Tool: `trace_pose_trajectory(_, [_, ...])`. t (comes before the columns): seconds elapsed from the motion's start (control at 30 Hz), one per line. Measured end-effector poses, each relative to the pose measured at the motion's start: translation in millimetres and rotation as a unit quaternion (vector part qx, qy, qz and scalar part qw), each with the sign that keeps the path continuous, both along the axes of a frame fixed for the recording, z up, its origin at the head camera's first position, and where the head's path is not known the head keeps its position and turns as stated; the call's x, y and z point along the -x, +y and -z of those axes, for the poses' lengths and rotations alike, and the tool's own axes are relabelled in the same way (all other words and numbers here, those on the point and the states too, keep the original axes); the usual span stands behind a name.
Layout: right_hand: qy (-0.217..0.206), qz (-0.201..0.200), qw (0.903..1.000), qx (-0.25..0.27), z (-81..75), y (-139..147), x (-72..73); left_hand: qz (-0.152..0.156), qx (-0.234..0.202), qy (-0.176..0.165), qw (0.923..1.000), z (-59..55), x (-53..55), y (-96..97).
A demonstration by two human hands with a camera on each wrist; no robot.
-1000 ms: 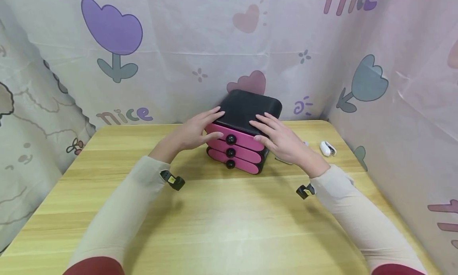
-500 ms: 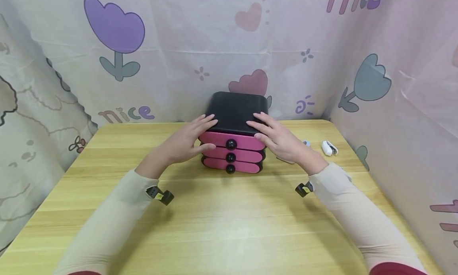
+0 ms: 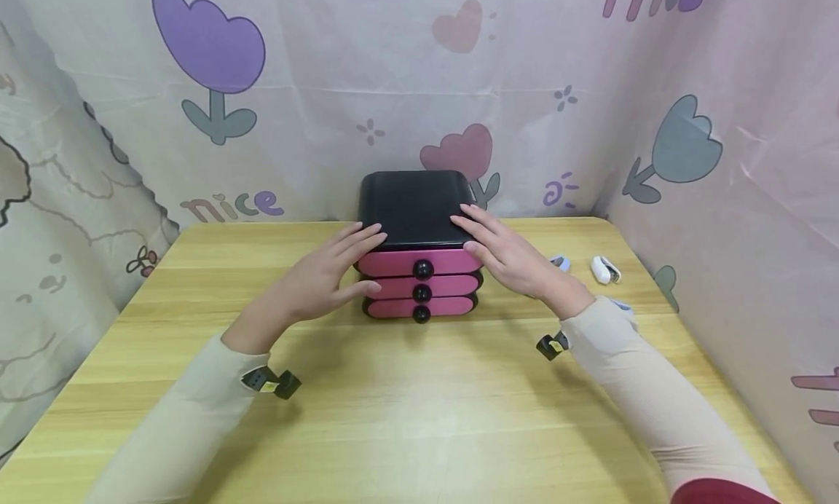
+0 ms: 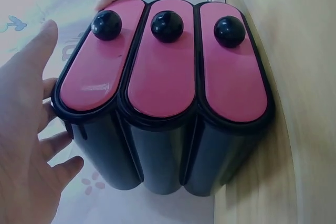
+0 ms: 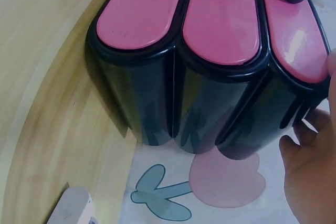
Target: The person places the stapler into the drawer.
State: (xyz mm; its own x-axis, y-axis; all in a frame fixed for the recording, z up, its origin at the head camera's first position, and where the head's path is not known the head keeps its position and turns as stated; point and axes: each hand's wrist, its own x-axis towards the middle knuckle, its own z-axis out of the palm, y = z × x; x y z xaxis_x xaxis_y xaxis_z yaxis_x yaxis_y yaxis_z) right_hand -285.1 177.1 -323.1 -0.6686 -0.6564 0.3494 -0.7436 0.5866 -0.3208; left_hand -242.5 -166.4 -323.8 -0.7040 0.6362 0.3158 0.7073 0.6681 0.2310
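Observation:
A small black drawer box (image 3: 416, 205) with three pink drawer fronts (image 3: 393, 288) and round black knobs (image 3: 423, 269) stands upright near the back of the table, its front facing me squarely. My left hand (image 3: 321, 278) lies at its upper left edge, fingers extended over the top and thumb in front of the drawers. At the upper right edge, my right hand (image 3: 514, 260) rests with straight fingers on the top. In the left wrist view all three drawers appear pushed in, and the left hand's fingers (image 4: 52, 145) reach along the box's top edge.
To the right of the box, on the wooden table (image 3: 419, 416), lie a small white stapler (image 3: 604, 270) and a light blue object (image 3: 560, 262). Another bluish item (image 3: 621, 305) is partly hidden by my right sleeve. A patterned curtain (image 3: 328, 147) hangs behind the table.
The drawer box has turned from an angled stance to face me squarely, its top swinging left. My left hand has come back toward me and left with it; my right hand has barely moved.

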Motion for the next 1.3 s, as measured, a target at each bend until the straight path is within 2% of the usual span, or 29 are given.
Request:
trace_pose_trajectory(0.17, [-0.001, 0.022, 0.9997, -0.009, -0.2, -4, -6.6, 0.011, -0.002, 0.016, 0.9998, -3.9, -1.7, -1.7])
trace_pose_trajectory(0.37, [0.044, 0.05, 0.9977, 0.007, -6.5, -9, -21.6, 0.031, -0.016, 0.026, 0.9991, -18.3, 10.4, 2.0])
trace_pose_trajectory(0.6, [0.11, 0.041, 0.9905, 0.072, -9.4, -15, -37.6, 0.024, -0.009, -0.001, 0.9997, -31.0, 30.4, 5.4])
trace_pose_trajectory(0.87, [0.114, 0.04, 0.9831, 0.137, -11.6, -22, -61.2, -0.006, 0.022, -0.046, 0.9987, -44.2, 51.3, 13.6])
trace_pose_trajectory(1.0, [0.095, 0.033, 0.9844, 0.144, -10.7, -26, -70.7, -0.014, 0.049, -0.062, 0.9967, -45.8, 58.9, 18.8])
trace_pose_trajectory(1.1, [0.058, 0.025, 0.9864, 0.152, -9.0, -28, -77.2, -0.011, 0.059, -0.08, 0.9949, -44.5, 61.9, 19.8])
trace_pose_trajectory(1.2, [-0.01, 0.022, 0.9858, 0.166, -8.4, -29, -81.6, -0.007, 0.056, -0.097, 0.9937, -42.8, 63.6, 18.6])
trace_pose_trajectory(1.3, [-0.109, 0.022, 0.9761, 0.187, -8.1, -31, -81.8, -0.001, 0.056, -0.102, 0.9932, -41.1, 66.3, 17.1])
